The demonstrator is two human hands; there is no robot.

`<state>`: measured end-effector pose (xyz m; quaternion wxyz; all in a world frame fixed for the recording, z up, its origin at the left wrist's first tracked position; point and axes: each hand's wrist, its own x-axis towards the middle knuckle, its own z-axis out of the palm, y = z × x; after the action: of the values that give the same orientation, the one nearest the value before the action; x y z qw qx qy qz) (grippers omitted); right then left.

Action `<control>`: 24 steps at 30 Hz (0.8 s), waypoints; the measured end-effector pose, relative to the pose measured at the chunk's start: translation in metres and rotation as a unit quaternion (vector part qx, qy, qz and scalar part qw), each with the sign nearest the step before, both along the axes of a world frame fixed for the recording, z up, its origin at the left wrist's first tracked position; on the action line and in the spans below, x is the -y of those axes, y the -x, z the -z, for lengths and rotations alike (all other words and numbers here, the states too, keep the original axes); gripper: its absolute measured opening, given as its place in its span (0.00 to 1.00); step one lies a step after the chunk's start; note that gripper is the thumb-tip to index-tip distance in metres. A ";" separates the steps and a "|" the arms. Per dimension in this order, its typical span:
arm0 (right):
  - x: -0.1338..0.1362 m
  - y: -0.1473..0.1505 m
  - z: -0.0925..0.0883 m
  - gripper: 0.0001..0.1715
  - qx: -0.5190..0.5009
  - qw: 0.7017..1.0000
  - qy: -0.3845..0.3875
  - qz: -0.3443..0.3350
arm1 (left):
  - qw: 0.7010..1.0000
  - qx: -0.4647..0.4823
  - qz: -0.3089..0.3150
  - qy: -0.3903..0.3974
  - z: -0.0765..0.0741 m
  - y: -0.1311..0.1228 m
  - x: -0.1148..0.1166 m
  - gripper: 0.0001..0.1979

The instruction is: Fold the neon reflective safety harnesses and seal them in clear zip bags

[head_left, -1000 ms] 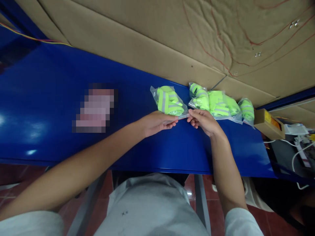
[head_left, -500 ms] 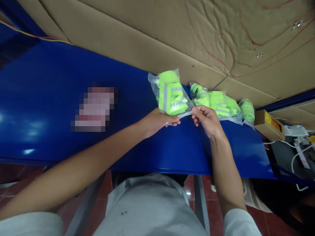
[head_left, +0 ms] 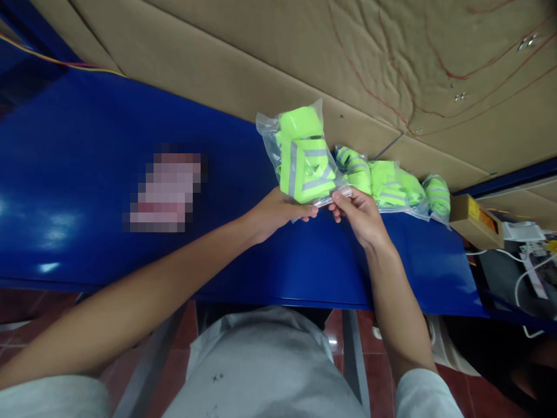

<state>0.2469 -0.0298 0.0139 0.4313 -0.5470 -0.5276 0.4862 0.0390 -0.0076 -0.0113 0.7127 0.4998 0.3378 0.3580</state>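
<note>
Between my hands is a clear plastic bag [head_left: 304, 157] with a folded neon-yellow reflective strap inside, grey stripes showing on it. My left hand [head_left: 282, 212] is closed on the bag's lower left edge, its thumb along the near rim. With thumb and fingers my right hand [head_left: 354, 212] pinches the near right corner, where the plastic is gathered or folded. Behind my right hand, more bagged neon-yellow reflective straps [head_left: 391, 186] lie in a row against the back panel.
A blue table [head_left: 278, 267] spans the view, with a blurred-out pinkish item [head_left: 165, 191] on its left. Beige padded panel [head_left: 261, 69] rises behind. At right stand an open cardboard box [head_left: 476, 220] and white cables [head_left: 520, 284]. A person in dark clothing [head_left: 491, 360] is partly visible at lower right.
The held bag has tipped up slightly, its far end now higher. My right hand has moved a little left, closer to my left hand, along the bag's near edge.
</note>
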 end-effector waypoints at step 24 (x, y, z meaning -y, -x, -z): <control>0.011 0.029 0.012 0.25 -0.014 0.999 0.010 -0.038 | 0.997 0.080 0.002 0.011 0.001 -0.005 0.004 0.18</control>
<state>0.2183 -0.0403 0.0017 0.4144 -0.5242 -0.5367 0.5152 0.0443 -0.0118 -0.0122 0.7437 0.4622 0.2825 0.3918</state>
